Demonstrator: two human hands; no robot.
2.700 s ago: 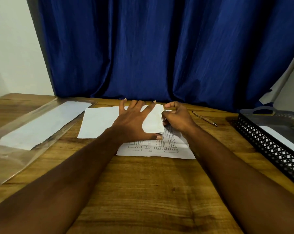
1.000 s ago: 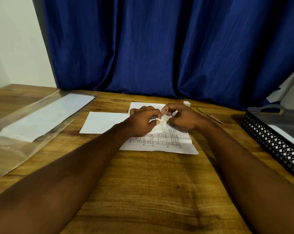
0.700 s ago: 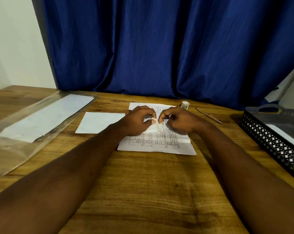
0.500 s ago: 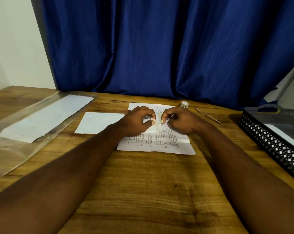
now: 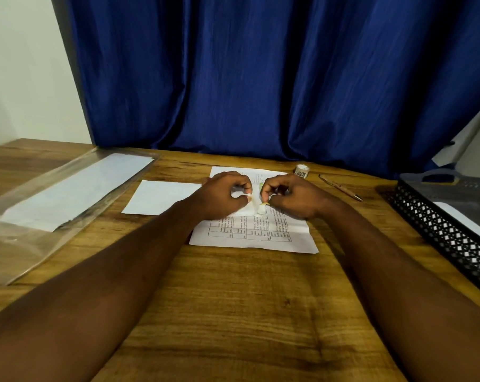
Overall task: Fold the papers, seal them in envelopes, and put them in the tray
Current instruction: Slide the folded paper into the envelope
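Note:
A white envelope (image 5: 161, 197) lies across a printed sheet with a table on it (image 5: 260, 235) at the middle of the wooden desk. My left hand (image 5: 222, 194) rests on the envelope's right end and pinches its edge between thumb and forefinger. My right hand (image 5: 291, 195) is curled close beside it, its fingertips closed on a small yellowish object (image 5: 264, 203) that touches that same end. Most of this object is hidden in the fist. A black perforated tray (image 5: 439, 235) stands at the right edge, with a white envelope (image 5: 464, 221) lying in it.
A clear plastic sleeve (image 5: 26, 244) holding white envelopes lies at the left. A small white round container (image 5: 301, 170) and a pen (image 5: 340, 187) sit behind the sheet to the right. A blue curtain hangs along the desk's far edge.
My left hand went from lying flat on the envelope to pinching its right end. The white container came into view behind the sheet. Over the last half second the hands barely moved.

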